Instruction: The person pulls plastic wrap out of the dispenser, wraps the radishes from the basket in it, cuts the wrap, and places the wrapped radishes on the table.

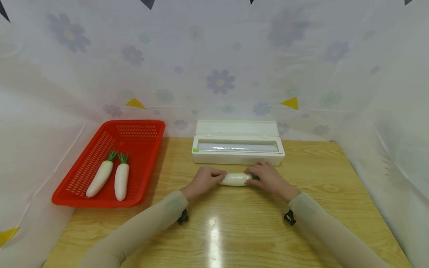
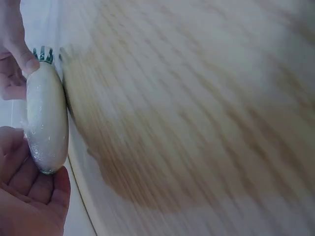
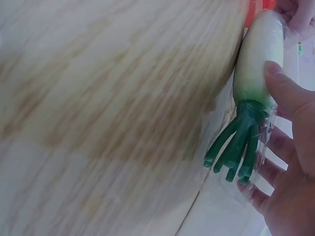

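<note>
A white radish (image 1: 236, 179) with green leaves (image 3: 241, 142) lies crosswise on the wooden table, clear cling film glossy around its body and loose about the leaves. My left hand (image 1: 205, 181) holds its tip end, fingers curled against the wrapped surface, as the left wrist view also shows. At the leaf end, my right hand (image 1: 269, 178) grips the radish, with the thumb (image 3: 283, 86) on its side and the fingers behind the leaves. Just beyond the hands stands a white cling film dispenser (image 1: 238, 159), its lid (image 1: 237, 128) raised and a film roll (image 1: 238, 147) inside.
On the left is a red plastic basket (image 1: 152, 163) with two more white radishes, a left one (image 1: 99, 179) and a right one (image 1: 121, 181). Wooden tabletop (image 1: 248, 230) extends in front of the hands. Pale flowered sheeting (image 1: 221, 44) encloses the back and sides.
</note>
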Action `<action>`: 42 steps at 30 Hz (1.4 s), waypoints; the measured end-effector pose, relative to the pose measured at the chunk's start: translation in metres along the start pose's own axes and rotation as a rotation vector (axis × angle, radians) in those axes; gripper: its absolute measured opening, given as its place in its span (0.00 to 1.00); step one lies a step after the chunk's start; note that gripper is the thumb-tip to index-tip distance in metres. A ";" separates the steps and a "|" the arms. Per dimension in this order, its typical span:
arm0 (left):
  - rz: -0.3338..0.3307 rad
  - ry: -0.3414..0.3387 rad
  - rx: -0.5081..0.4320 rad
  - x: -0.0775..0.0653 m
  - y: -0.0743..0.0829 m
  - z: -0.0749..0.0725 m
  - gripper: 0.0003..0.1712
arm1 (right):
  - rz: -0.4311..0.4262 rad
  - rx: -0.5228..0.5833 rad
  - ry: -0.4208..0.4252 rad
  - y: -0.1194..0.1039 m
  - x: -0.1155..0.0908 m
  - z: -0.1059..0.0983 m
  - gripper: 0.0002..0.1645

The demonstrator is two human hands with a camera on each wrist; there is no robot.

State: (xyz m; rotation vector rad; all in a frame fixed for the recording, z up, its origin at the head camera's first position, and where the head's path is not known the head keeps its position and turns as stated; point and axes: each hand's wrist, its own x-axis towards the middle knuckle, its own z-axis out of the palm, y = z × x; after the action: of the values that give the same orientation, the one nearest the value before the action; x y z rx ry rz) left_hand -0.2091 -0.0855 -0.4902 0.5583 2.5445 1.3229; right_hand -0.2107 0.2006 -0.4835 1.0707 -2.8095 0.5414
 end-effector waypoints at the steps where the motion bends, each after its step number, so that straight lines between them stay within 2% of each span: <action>1: -0.030 0.008 -0.023 0.000 0.001 0.000 0.16 | -0.003 0.002 0.001 0.000 0.000 0.000 0.21; 4: -0.085 0.036 -0.066 0.002 0.006 0.002 0.15 | -0.012 -0.003 0.010 0.000 0.000 0.001 0.20; 9: -0.052 0.084 -0.019 0.003 0.011 0.006 0.08 | -0.006 0.005 -0.001 -0.001 0.001 0.004 0.20; 12: -0.014 0.093 0.027 0.001 0.012 0.006 0.08 | 0.008 0.006 -0.010 0.000 0.001 0.006 0.21; 15: 0.039 0.069 0.088 -0.001 0.010 0.005 0.11 | 0.019 0.007 -0.014 0.000 0.001 0.007 0.22; 17: 0.061 0.037 0.096 -0.002 0.006 0.004 0.13 | 0.025 0.014 -0.018 0.000 0.001 0.006 0.22; 24: 0.078 -0.056 0.012 -0.002 -0.006 0.001 0.20 | 0.030 0.025 -0.018 -0.001 0.002 0.003 0.22; 31: 0.128 -0.057 0.045 -0.001 -0.006 0.001 0.23 | 0.052 0.039 -0.027 0.000 -0.002 0.000 0.24; 36: 0.160 -0.045 0.080 -0.002 -0.008 0.001 0.22 | 0.070 0.060 -0.049 0.009 -0.006 -0.002 0.32; 39: 0.150 -0.045 0.063 -0.005 -0.010 -0.001 0.22 | 0.081 0.075 -0.055 0.021 -0.012 -0.005 0.36; 42: 0.119 -0.048 0.033 -0.008 -0.012 -0.006 0.23 | 0.091 0.090 -0.051 0.032 -0.020 -0.012 0.35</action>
State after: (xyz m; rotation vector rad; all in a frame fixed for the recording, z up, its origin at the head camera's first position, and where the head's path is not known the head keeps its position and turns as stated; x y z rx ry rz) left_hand -0.2073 -0.0997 -0.4960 0.7495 2.5340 1.2903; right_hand -0.2167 0.2394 -0.4860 0.9891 -2.9151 0.6640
